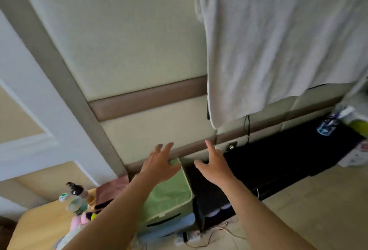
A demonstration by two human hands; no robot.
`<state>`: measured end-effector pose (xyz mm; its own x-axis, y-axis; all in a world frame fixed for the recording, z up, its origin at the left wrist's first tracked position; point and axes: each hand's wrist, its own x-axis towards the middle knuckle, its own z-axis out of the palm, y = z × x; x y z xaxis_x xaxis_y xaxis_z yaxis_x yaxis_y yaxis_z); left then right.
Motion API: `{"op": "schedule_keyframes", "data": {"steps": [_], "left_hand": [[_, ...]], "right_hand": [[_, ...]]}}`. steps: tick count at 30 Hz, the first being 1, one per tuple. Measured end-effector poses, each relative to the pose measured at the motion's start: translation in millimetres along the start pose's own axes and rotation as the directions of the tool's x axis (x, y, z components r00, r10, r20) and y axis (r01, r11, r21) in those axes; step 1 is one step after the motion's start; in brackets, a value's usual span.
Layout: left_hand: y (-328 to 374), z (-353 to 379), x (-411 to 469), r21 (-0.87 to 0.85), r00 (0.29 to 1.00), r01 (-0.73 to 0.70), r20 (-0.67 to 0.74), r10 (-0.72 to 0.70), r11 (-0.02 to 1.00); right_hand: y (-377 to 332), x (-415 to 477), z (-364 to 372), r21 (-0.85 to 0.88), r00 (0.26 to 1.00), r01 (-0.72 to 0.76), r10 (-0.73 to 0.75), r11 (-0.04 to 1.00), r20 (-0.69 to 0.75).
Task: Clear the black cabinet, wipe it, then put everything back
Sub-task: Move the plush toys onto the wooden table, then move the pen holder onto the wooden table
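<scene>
Black cabinet (288, 156) beside closed green box (169, 196), contents hidden; left hand (159, 168) and right hand (215, 168) above, grips spread apart

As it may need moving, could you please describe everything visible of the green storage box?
The green storage box looks like pale-green fabric with lighter piped edges and a dark slot on its front. It sits upright on a light blue box, close beside the black cabinet. The left hand spreads over its far edge; contact unclear.
</scene>
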<state>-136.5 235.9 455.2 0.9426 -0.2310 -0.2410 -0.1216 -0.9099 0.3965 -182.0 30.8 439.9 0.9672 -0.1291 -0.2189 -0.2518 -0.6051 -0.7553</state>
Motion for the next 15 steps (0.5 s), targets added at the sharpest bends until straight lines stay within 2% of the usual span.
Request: {"op": "schedule_keyframes", "data": {"steps": [4, 8, 11, 15], "left_hand": [[111.8, 9.4, 13.6, 0.084, 0.987, -0.162, 0.016, 0.162, 0.983], [219.6, 29.5, 18.0, 0.105, 0.939, -0.342, 0.016, 0.343, 0.934], [287.6, 49.8, 11.9, 0.066, 0.893, -0.449, 0.046, 0.447, 0.891], [348.5, 79.4, 8.0, -0.095, 0.851, -0.514, 0.071, 0.521, 0.853]], "right_hand": [[47.6, -29.2, -96.8, 0.038, 0.989, -0.024, 0.029, 0.999, -0.143], [100.5, -71.6, -182.0, 0.083, 0.948, -0.089, 0.110, 0.993, -0.298], [141.8, -107.6, -232.7, 0.131, 0.884, -0.163, 0.204, 0.978, -0.421], [191.0, -156.8, -281.9, 0.226, 0.798, -0.223, 0.311, 0.948, -0.516]]}}
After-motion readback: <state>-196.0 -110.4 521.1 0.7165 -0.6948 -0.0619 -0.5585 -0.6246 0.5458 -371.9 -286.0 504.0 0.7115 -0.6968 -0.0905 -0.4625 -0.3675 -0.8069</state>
